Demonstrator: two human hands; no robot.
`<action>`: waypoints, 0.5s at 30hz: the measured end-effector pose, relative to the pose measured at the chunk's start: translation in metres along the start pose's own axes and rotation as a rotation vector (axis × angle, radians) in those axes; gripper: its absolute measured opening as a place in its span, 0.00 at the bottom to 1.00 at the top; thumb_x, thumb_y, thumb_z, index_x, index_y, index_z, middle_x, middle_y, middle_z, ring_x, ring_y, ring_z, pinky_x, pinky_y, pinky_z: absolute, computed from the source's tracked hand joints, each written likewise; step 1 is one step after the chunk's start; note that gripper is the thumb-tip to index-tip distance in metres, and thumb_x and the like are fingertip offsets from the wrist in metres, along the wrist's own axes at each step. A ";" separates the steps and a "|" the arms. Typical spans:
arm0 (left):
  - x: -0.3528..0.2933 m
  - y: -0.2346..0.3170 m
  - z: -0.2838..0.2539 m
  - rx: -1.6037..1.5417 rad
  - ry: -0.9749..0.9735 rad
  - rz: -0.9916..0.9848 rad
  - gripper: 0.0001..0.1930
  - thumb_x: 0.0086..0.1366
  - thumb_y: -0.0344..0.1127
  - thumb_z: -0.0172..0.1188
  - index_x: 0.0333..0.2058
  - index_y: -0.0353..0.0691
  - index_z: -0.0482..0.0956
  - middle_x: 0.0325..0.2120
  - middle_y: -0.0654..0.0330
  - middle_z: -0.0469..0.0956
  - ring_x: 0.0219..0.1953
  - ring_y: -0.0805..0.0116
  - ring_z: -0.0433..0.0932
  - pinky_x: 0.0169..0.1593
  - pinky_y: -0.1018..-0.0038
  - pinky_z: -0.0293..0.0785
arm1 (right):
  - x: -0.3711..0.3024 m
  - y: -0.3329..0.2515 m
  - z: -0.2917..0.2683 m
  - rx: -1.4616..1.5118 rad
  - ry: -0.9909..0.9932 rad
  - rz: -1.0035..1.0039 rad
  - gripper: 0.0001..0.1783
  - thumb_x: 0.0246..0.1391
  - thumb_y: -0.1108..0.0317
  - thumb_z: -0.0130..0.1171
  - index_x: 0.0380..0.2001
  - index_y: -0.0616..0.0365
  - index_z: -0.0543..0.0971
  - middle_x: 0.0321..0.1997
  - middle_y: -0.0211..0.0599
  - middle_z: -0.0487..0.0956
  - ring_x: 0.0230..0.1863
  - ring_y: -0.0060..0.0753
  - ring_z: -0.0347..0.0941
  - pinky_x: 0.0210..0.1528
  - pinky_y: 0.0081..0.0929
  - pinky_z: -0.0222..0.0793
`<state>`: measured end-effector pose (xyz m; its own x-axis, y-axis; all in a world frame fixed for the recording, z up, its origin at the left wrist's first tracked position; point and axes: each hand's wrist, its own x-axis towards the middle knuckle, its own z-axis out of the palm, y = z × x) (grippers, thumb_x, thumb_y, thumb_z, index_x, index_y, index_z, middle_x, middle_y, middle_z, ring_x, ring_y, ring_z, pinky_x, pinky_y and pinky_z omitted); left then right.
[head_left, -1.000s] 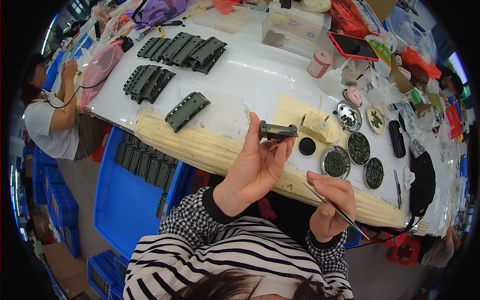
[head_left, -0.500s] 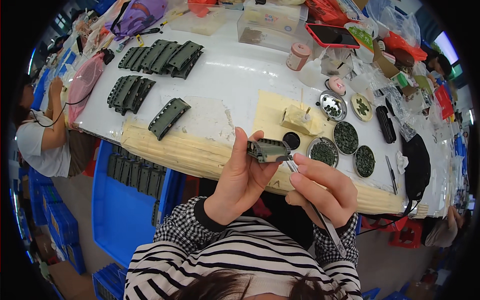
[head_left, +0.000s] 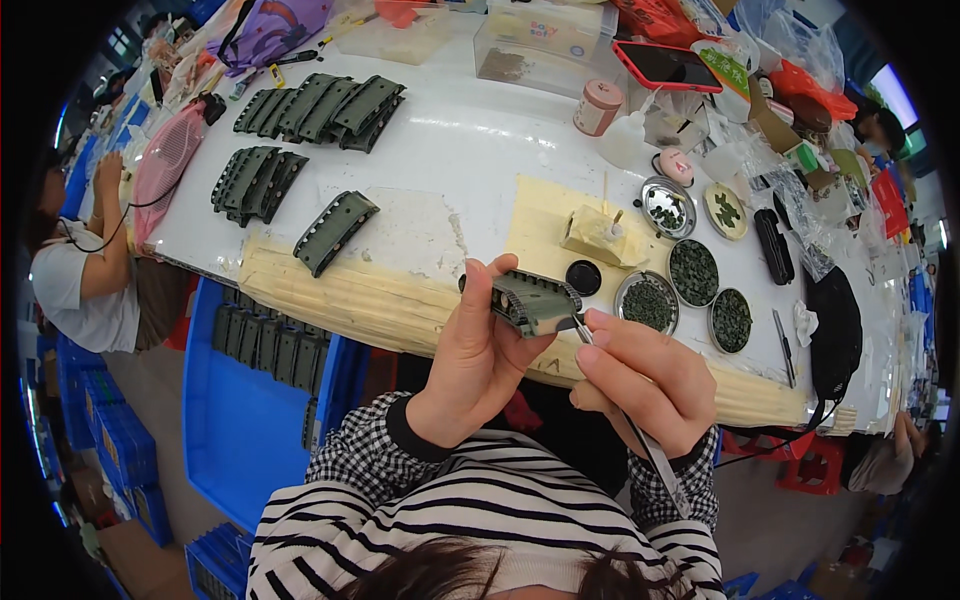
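Observation:
Between the thumb and fingers of my left hand is a dark green plastic part with a curved, studded edge and a tan patch. My right hand pinches metal tweezers, their tips at the right end of the part. Whether the tweezers grip a small piece there is too small to tell. Beyond my hands lie a round black cap and a pale yellow block with thin sticks standing in it. One similar green part rests alone on the table to the left.
Stacked green parts lie far left on the white table. Round tins of small dark green pieces stand at right, beside a black case. A blue crate with more parts sits below left. Another person is at far left.
The green part has tilted in my left hand, showing more of its near side. The tweezer tips stay at its right end. The whole view has shifted slightly.

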<state>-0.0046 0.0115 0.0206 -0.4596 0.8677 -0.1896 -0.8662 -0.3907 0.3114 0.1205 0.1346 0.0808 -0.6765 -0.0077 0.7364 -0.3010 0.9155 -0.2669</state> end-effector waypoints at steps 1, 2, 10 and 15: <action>0.000 -0.001 0.001 0.002 0.007 0.009 0.25 0.68 0.59 0.47 0.51 0.45 0.69 0.44 0.59 0.77 0.47 0.70 0.79 0.49 0.76 0.80 | 0.001 0.001 0.001 -0.013 0.009 -0.024 0.16 0.44 0.68 0.69 0.36 0.66 0.81 0.36 0.42 0.79 0.39 0.43 0.81 0.35 0.28 0.81; 0.000 -0.001 0.001 0.004 0.014 0.018 0.26 0.68 0.60 0.47 0.51 0.45 0.71 0.44 0.60 0.78 0.46 0.70 0.79 0.49 0.77 0.79 | 0.001 0.001 0.000 -0.019 0.005 -0.028 0.16 0.44 0.69 0.69 0.36 0.66 0.81 0.36 0.42 0.79 0.39 0.43 0.81 0.34 0.28 0.81; 0.000 -0.001 -0.002 0.030 -0.002 0.026 0.24 0.69 0.57 0.47 0.52 0.46 0.64 0.46 0.58 0.75 0.47 0.68 0.78 0.49 0.72 0.79 | 0.001 0.002 0.001 -0.050 -0.010 -0.088 0.13 0.47 0.70 0.68 0.35 0.67 0.81 0.36 0.41 0.79 0.38 0.42 0.82 0.32 0.26 0.81; -0.001 -0.002 -0.001 0.044 0.052 0.035 0.24 0.69 0.58 0.47 0.51 0.46 0.67 0.45 0.59 0.76 0.47 0.69 0.79 0.49 0.73 0.79 | 0.000 0.007 0.003 -0.089 -0.025 -0.141 0.13 0.47 0.69 0.67 0.34 0.67 0.81 0.34 0.41 0.79 0.37 0.41 0.82 0.30 0.24 0.79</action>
<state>-0.0025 0.0111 0.0188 -0.5004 0.8358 -0.2258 -0.8404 -0.4061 0.3590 0.1166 0.1398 0.0768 -0.6485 -0.1475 0.7468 -0.3341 0.9366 -0.1052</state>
